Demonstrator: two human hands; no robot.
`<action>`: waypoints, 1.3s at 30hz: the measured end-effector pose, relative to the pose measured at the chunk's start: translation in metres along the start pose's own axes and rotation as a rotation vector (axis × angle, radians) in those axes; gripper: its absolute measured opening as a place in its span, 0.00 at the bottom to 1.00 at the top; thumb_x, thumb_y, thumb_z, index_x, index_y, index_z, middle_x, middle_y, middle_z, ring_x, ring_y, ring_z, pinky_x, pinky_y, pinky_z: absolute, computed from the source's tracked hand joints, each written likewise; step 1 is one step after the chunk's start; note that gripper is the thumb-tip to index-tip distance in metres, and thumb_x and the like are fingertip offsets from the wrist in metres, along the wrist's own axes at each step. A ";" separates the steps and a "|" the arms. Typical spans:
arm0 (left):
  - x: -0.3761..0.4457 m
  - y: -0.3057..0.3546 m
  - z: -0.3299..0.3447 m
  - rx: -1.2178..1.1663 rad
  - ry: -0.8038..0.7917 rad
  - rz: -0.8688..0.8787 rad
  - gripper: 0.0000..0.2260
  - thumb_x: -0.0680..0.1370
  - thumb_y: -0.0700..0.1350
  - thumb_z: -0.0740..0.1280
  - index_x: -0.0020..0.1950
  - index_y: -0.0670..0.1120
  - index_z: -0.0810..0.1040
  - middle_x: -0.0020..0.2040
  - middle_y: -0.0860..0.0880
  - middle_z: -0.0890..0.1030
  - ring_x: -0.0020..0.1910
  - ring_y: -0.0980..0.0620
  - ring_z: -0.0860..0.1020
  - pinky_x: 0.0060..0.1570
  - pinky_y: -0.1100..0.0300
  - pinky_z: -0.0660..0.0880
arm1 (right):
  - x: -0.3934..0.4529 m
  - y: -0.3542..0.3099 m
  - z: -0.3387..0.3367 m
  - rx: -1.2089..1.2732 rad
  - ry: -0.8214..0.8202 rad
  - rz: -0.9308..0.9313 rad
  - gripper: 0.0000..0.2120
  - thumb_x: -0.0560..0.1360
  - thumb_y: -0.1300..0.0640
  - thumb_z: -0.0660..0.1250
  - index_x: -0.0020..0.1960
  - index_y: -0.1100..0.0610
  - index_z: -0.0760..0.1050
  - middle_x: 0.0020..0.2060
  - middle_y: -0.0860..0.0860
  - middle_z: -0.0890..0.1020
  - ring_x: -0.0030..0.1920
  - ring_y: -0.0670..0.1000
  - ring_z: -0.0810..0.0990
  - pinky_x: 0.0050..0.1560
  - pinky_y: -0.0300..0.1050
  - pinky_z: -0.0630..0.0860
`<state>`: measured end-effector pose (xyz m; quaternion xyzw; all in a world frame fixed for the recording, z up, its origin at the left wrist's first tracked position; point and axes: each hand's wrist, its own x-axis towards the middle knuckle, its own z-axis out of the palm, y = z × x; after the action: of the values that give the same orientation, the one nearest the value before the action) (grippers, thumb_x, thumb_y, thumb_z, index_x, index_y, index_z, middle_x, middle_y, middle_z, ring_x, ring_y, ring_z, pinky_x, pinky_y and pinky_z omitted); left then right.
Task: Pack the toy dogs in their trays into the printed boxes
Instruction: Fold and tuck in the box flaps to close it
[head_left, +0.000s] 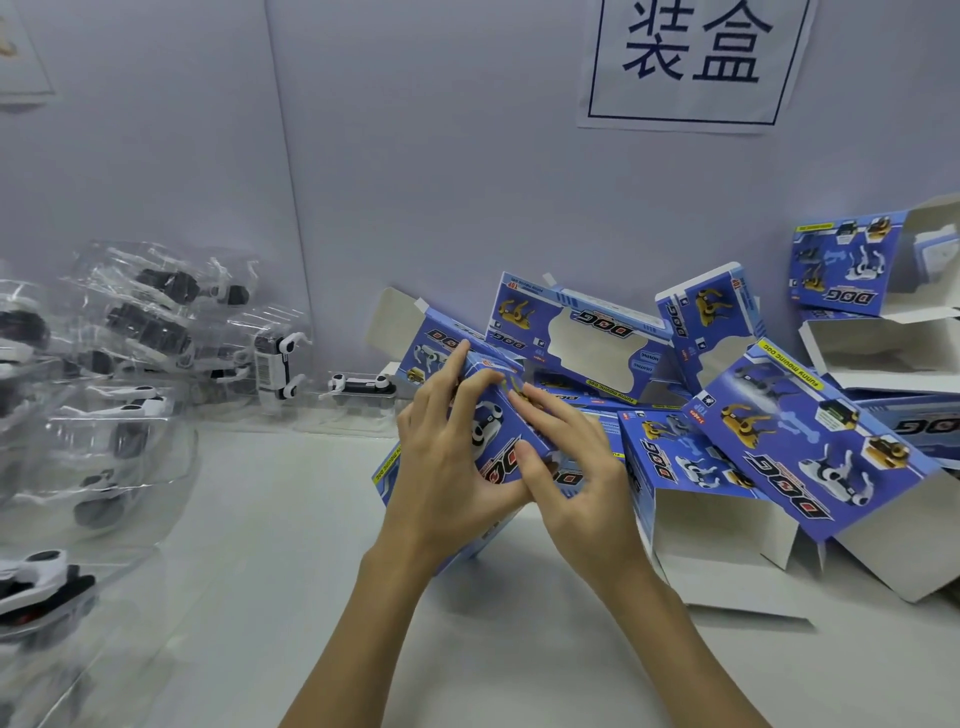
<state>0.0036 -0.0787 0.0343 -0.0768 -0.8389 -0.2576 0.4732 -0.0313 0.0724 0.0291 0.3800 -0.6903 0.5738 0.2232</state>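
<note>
A blue printed box (498, 431) with dog pictures is held up over the white table, tilted, between both hands. My left hand (447, 457) grips its left side, fingers reaching up along the box's top edge. My right hand (566, 467) holds the right side, its fingers laid across the box face and thumb pressed on the front. A white end flap (387, 322) sticks out at the box's far end. Toy dogs in clear plastic trays (150, 332) are piled at the left. One tray with a toy dog (358, 387) lies just behind the box.
Several open blue printed boxes (810, 441) lie heaped at the right, some showing white insides. One windowed box (587, 343) leans against the back wall. A paper sign (696, 62) hangs on the wall. White table surface (291, 545) lies in front.
</note>
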 end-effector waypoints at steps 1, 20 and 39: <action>0.001 0.000 0.000 -0.006 0.008 -0.003 0.35 0.70 0.62 0.72 0.72 0.48 0.72 0.81 0.51 0.63 0.78 0.52 0.65 0.71 0.47 0.66 | 0.000 0.000 0.000 0.001 -0.003 -0.003 0.19 0.82 0.59 0.70 0.71 0.49 0.78 0.71 0.43 0.77 0.75 0.49 0.70 0.72 0.47 0.72; 0.003 -0.020 -0.035 -0.758 -0.562 -0.566 0.25 0.72 0.58 0.79 0.68 0.66 0.79 0.62 0.54 0.85 0.57 0.49 0.85 0.48 0.57 0.84 | 0.016 0.017 -0.041 0.292 -0.207 0.319 0.23 0.73 0.27 0.68 0.64 0.33 0.77 0.67 0.46 0.80 0.67 0.50 0.80 0.63 0.53 0.81; -0.004 -0.020 -0.004 -0.792 -0.143 -0.409 0.36 0.73 0.56 0.76 0.78 0.62 0.63 0.68 0.55 0.79 0.64 0.53 0.82 0.53 0.62 0.81 | 0.023 0.024 -0.033 0.482 0.172 0.828 0.36 0.74 0.25 0.60 0.68 0.50 0.79 0.58 0.52 0.86 0.50 0.56 0.87 0.52 0.56 0.84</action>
<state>0.0019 -0.0970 0.0254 -0.1023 -0.7041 -0.6412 0.2876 -0.0682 0.0991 0.0392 0.0655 -0.6099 0.7873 -0.0623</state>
